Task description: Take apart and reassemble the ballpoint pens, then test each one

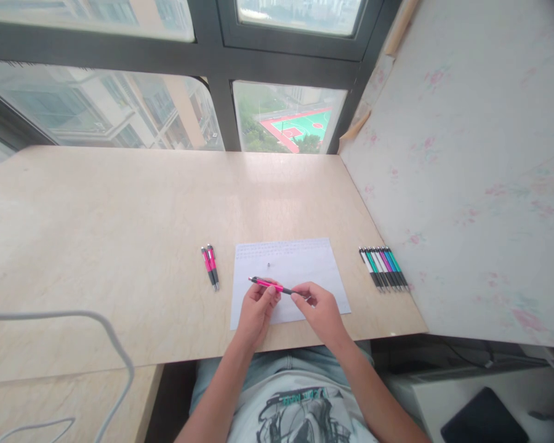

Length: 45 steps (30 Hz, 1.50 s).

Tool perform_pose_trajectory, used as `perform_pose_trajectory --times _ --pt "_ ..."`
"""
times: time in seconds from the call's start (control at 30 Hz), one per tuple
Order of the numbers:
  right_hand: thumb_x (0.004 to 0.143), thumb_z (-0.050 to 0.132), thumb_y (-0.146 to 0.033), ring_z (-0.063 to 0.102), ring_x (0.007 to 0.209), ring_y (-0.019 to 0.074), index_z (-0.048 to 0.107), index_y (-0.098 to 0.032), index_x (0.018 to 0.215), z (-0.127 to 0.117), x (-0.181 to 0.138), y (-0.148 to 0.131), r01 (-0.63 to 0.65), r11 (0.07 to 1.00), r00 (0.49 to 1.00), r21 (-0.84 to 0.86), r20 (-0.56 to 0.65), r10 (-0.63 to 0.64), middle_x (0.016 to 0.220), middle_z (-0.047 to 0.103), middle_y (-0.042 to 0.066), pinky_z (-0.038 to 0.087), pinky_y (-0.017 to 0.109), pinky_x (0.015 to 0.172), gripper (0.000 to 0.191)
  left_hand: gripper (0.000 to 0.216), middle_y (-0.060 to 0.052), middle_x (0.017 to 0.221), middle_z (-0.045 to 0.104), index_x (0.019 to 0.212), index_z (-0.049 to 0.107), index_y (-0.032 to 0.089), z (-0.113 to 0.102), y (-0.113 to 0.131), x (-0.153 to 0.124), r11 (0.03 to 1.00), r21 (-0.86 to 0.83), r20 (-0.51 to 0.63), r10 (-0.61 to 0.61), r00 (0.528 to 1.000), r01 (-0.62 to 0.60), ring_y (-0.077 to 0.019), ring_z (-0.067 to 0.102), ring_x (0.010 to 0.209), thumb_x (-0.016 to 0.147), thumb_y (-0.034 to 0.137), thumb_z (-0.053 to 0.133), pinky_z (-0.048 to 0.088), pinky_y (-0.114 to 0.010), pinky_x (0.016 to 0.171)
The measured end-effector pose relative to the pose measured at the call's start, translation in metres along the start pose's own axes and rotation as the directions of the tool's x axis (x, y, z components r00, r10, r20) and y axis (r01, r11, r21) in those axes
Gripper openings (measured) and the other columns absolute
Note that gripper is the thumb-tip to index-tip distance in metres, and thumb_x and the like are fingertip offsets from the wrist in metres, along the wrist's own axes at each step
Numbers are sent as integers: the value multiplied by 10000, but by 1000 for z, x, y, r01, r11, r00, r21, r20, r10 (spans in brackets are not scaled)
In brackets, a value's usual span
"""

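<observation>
A pink pen with a black grip [265, 282] is held sideways above the paper, between my two hands. My left hand [258, 306] is closed around the pink barrel. The fingers of my right hand [320, 306] pinch the black grip end, and they hide the tip. Beneath lies a white sheet of paper [300, 258] with lines of small handwriting along its top. A tiny dark piece [268, 265], too small to name, rests on the sheet just beyond the pen.
Two pink pens [209, 267] lie side by side left of the paper. To the right, a row of several pens [383, 269] in white, green, purple and blue sits against the patterned wall [466, 184]. A grey cable [115, 341] loops over the table [120, 246] at lower left.
</observation>
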State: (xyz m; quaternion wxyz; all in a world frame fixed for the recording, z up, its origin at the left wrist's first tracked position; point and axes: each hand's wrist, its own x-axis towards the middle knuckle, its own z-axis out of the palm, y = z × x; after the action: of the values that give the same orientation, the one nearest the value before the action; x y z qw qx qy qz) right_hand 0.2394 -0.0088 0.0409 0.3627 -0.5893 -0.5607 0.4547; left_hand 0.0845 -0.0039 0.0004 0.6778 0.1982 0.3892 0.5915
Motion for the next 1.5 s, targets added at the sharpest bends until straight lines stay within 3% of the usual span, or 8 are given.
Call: perform_pose_trajectory --times 0.3,0.4,0.53,0.77,0.9,1.0,1.17,1.5 --pt "969 289 -546 574 609 162 646 -178 939 17 17 3 -71 896 997 438 -4 81 741 639 53 416 267 501 514 197 -5 831 642 927 684 172 -4 7 -1 955 -290 -8 -67 998 61 -59 543 635 757 217 773 471 -205 656" --pt "888 531 -417 587 660 166 647 -179 963 24 40 12 29 988 993 154 -114 -11 763 645 38 453 272 581 275 183 -14 850 647 929 683 169 -4 7 0 954 -293 -3 -61 998 57 -64 543 634 768 210 759 475 -214 650" --pt "847 554 -240 585 720 163 619 -199 1158 43 70 14 228 935 973 -270 31 -228 886 658 30 471 293 716 321 149 -11 797 632 896 684 159 -3 5 1 963 -264 9 -54 999 54 -76 541 640 776 215 751 477 -225 654" --pt "855 534 -132 585 900 207 668 -205 909 63 87 10 296 825 953 -482 95 -286 923 649 70 459 305 780 161 181 -5 788 627 905 680 159 -2 6 1 966 -251 3 -63 998 62 -75 538 644 765 234 766 463 -224 644" --pt "834 536 -134 593 776 165 645 -200 820 46 73 15 272 904 962 -331 93 -255 842 652 35 468 287 740 129 172 -5 787 630 895 676 170 -1 6 1 970 -236 4 -60 998 59 -81 538 647 759 225 766 464 -233 650" --pt "833 583 -265 598 704 160 625 -196 828 24 51 20 63 997 996 51 55 -66 783 655 23 466 267 616 81 173 -21 857 655 899 680 179 -1 6 1 974 -218 -4 -56 998 54 -82 543 658 758 230 765 456 -231 643" --pt "776 676 -367 554 630 139 607 -201 857 -10 13 22 -126 862 991 491 26 130 724 614 3 404 229 493 197 174 -49 881 683 913 698 160 -1 3 2 995 -92 -1 -50 999 50 -89 551 678 769 235 761 440 -233 651" --pt "806 663 -398 580 670 158 635 -198 859 -27 -4 21 -26 952 999 306 -29 37 783 629 32 476 261 551 208 173 -62 902 703 928 713 164 0 -1 1 1000 23 12 -19 1000 18 -117 587 753 772 225 756 451 -244 718"
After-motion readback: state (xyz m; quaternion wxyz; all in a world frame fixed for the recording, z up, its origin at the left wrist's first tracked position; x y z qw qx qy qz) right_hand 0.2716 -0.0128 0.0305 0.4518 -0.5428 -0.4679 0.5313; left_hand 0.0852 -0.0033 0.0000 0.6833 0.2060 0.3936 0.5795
